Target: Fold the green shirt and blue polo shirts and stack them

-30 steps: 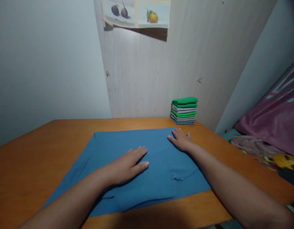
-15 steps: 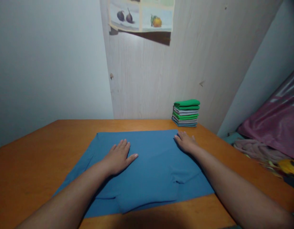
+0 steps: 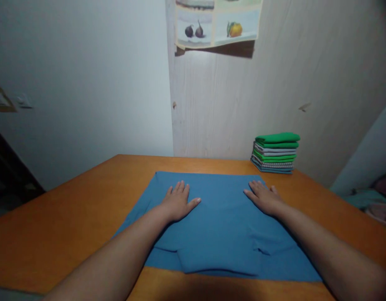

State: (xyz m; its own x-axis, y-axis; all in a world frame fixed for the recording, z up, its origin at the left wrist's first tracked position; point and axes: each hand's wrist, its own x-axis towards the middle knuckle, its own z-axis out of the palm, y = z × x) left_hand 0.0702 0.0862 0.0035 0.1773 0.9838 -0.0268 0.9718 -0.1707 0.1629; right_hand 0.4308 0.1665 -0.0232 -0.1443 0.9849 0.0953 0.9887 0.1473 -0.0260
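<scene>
A blue cloth (image 3: 218, 225) lies spread on the orange-brown table, with folded layers and a few creases near its front edge. My left hand (image 3: 178, 203) rests flat on the upper left part of the cloth, fingers spread. On the cloth's upper right edge lies my right hand (image 3: 264, 198), palm down with its fingers apart. Neither hand grips anything.
A stack of folded cloths (image 3: 275, 154), green, grey, checked and blue, stands at the table's back right. The wooden table (image 3: 70, 225) meets a pale wall behind, where a fruit picture (image 3: 216, 25) hangs. Fabrics (image 3: 368, 198) lie beyond the right edge.
The view has turned left, so everything appears farther right. My right hand has moved slightly inward on the cloth; my left hand stays flat on it.
</scene>
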